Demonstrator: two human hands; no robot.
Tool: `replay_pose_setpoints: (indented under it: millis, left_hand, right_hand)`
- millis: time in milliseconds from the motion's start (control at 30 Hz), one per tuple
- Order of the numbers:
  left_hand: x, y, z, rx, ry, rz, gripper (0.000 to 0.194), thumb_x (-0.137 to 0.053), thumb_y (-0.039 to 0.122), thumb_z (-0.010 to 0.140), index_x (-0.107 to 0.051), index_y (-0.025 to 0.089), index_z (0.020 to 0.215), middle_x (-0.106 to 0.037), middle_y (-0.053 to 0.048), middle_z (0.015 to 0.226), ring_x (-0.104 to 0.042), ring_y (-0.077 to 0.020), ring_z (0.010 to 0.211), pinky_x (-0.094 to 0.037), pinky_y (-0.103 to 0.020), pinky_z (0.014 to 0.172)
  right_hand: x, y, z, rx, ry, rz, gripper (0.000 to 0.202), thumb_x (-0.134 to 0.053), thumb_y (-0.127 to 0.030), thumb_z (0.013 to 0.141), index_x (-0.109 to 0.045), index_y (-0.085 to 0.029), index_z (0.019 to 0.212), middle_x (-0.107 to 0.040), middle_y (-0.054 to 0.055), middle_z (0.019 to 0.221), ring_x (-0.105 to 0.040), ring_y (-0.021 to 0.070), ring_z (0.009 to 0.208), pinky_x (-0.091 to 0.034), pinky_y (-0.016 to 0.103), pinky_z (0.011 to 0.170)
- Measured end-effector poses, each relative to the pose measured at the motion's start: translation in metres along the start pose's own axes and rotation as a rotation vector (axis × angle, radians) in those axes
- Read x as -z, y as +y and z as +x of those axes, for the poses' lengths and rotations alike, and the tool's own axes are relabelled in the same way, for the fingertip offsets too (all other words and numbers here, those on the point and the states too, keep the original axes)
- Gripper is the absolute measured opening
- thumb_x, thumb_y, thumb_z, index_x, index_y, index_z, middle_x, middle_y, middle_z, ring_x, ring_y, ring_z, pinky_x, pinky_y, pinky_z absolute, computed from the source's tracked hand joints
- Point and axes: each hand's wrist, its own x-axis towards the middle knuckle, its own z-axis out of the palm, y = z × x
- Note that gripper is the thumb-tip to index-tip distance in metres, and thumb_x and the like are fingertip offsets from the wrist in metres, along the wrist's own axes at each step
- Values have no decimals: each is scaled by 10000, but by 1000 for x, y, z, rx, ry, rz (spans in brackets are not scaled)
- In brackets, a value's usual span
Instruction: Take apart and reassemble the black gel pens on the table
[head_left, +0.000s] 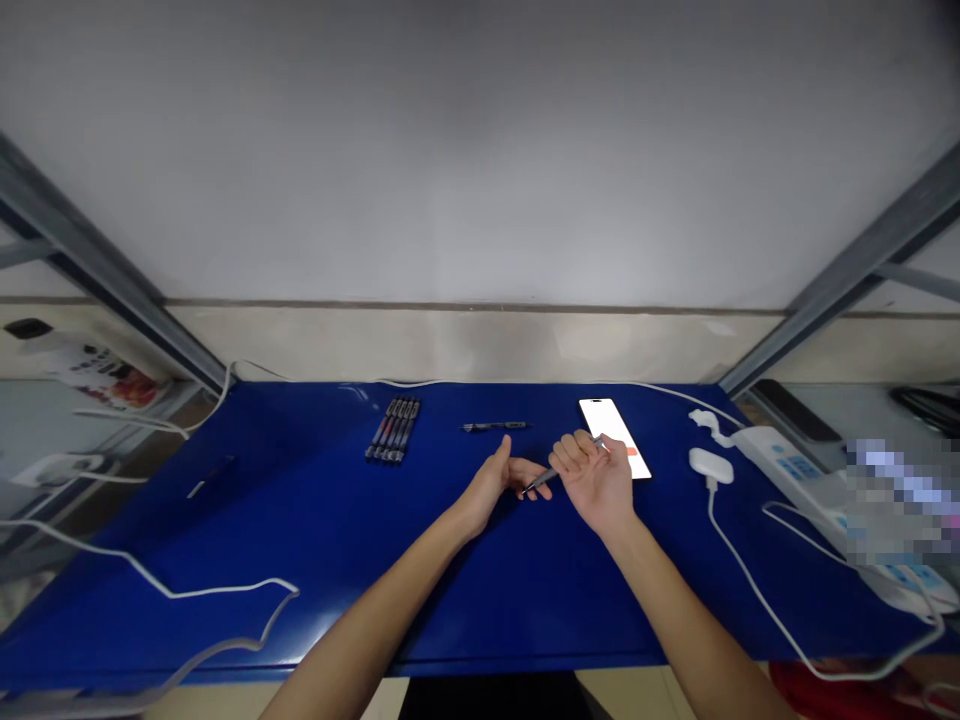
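My right hand [596,482] is closed around a slim grey pen [546,478], palm turned up, with the pen's tip pointing left. Close to that tip is my left hand [499,482], thumb raised and fingers apart, partly behind the pen; it does not appear to grip anything. Beyond my hands, a dark pen [495,427] lies sideways on the blue table [345,560]. Left of it, several dark pens [394,430] lie side by side in a row. A phone with a lit white screen [611,425] lies just behind my right hand.
A white earphone case [710,466] with a cable and a long white power strip [795,470] are on the right. A white cable [217,592] crosses the left front. A thin object [210,478] lies at the left. A bottle [90,370] stands beyond the left frame bar.
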Motion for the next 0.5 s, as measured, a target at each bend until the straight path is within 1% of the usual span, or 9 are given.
replay_pose_setpoints:
  millis: [100, 333, 500]
  left_hand:
    - [2, -1, -1, -2, -31, -20, 886, -127, 715, 920, -745, 80, 949, -731, -158, 829, -592, -188, 700, -380, -310, 689]
    - [2, 0, 1, 7, -47, -57, 942, -79, 736, 903, -742, 68, 945, -730, -168, 811, -594, -197, 693, -373, -318, 694]
    - [2, 2, 1, 21, -41, -52, 999, -45, 769, 873, -749, 63, 945, -731, -180, 819, -590, -205, 689, -376, -330, 699]
  right_hand:
    - [-2, -1, 0, -3, -5, 13, 394, -493, -426, 863, -303, -221, 586, -187, -46, 606, -247, 134, 521, -336, 307, 511]
    - [-2, -1, 1, -23, -21, 83, 363, -494, -400, 862, -322, -218, 600, -202, -40, 612, -240, 142, 543, -309, 303, 531]
    - [-4, -1, 0, -12, 2, 54, 366, -497, -401, 867, -320, -220, 603, -196, -41, 614, -231, 144, 539, -303, 312, 532]
